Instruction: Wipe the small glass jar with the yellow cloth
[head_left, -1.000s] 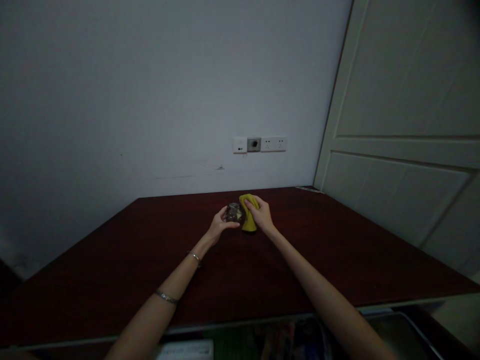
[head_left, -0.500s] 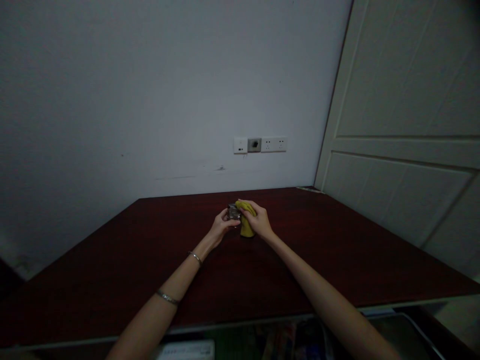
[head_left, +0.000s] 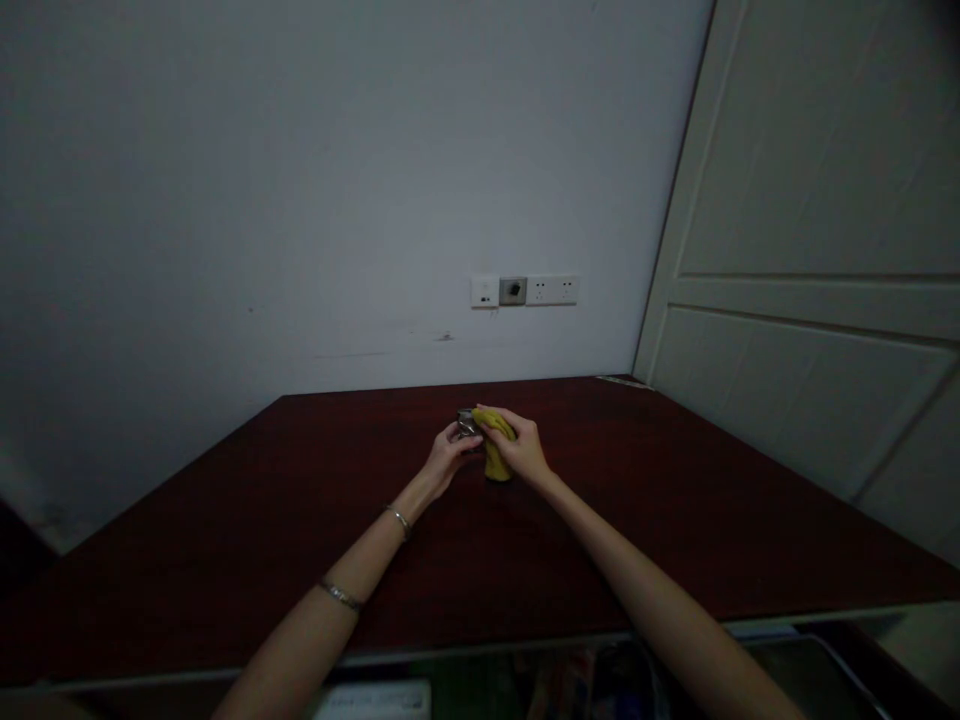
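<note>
My left hand [head_left: 448, 455] is closed around a small, shiny, see-through object [head_left: 468, 424] that looks like glass; its exact kind is too dim to make out. A yellow cloth [head_left: 497, 452] is pinched in my right hand [head_left: 522, 448], bunched up and pressed against the right side of the glassy object. The cloth's lower end hangs down toward the tabletop. Both hands meet above the far middle of the dark red table [head_left: 337, 450]. Fingers and cloth hide part of the object.
Behind the table rises a pale wall with a row of sockets [head_left: 551, 290] and a switch plate [head_left: 484, 291]. A white panelled door [head_left: 810, 300] stands at the right. Below the table's front edge, an open space holds a white box [head_left: 375, 700] and other dim items.
The glassy object has tilted in my left hand, and its upper face looks different. The cloth stays pressed against it. The whole view has shifted slightly.
</note>
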